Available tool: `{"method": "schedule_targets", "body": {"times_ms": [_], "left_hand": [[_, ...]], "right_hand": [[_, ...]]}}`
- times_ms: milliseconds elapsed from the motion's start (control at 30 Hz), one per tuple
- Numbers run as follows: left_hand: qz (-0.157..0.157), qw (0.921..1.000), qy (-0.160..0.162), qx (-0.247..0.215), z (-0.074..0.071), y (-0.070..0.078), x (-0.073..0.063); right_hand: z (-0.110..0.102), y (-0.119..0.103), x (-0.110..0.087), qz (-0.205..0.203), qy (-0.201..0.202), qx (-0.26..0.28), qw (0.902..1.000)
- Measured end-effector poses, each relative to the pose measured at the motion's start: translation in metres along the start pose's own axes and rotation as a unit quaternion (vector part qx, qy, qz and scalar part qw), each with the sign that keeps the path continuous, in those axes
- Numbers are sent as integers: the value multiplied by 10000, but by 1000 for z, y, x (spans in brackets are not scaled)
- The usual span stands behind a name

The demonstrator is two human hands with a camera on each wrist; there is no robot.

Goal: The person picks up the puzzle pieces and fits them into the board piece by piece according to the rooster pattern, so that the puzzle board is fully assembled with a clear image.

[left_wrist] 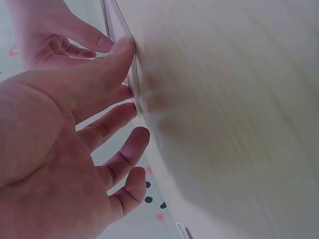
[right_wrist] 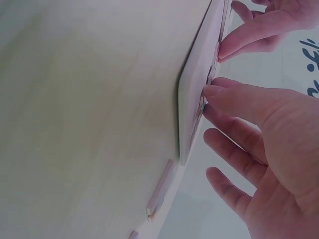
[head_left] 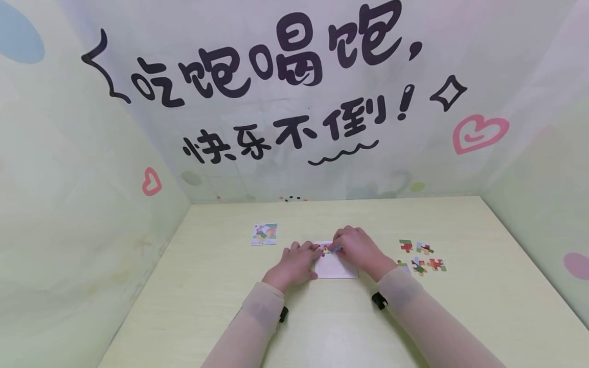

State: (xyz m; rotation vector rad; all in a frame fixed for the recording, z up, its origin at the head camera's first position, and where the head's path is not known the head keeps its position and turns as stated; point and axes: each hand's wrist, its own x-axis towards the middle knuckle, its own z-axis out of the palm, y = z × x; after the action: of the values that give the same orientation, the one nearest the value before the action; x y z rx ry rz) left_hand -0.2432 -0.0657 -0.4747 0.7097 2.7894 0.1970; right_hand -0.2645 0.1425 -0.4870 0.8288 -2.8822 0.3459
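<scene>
Right hand (head_left: pixel 359 249) pinches one small colourful jigsaw piece (head_left: pixel 338 249); left hand (head_left: pixel 294 262), fingers relaxed, touches one white rectangular tray (head_left: pixel 337 269); five multicoloured pieces (head_left: pixel 419 266) nearby!

A boxed-in work spot, wider building unclear: pale tabletop (head_left: pixel 322 322) beneath left hand (head_left: pixel 294 263) and right hand (head_left: pixel 359 249), backdrop (head_left: pixel 276 179) with black Chinese lettering (head_left: pixel 295 135) beyond them, left wall (head_left: pixel 92 204) and right wall (head_left: pixel 543 199) flanking them.

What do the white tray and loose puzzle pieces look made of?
White tray: likely board or thin wood, matte; it looks flat and straight-edged without shine.

Loose puzzle pieces: probably thick card or wood, printed; colored faces and visible edge thickness suggest it.
</scene>
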Motion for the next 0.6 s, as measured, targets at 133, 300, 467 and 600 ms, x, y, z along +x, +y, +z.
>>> {"method": "schedule_targets", "body": {"times_ms": [133, 300, 467, 600], "left_hand": [[9, 10000, -14, -18, -2, 0, -2], [-18, 10000, -10, 3, -3, 0, -2], [-25, 10000, -37, -2, -3, 0, -2], [-6, 10000, -24, -8, -2, 0, -2]], "right_hand": [[1, -1, 0, -38, -15, 31, 10000], [2, -1, 1, 9, -38, 136, 9999], [2, -2, 2, 59, -138, 289, 9995], [-1, 0, 0, 130, -105, 465, 9988]]}}
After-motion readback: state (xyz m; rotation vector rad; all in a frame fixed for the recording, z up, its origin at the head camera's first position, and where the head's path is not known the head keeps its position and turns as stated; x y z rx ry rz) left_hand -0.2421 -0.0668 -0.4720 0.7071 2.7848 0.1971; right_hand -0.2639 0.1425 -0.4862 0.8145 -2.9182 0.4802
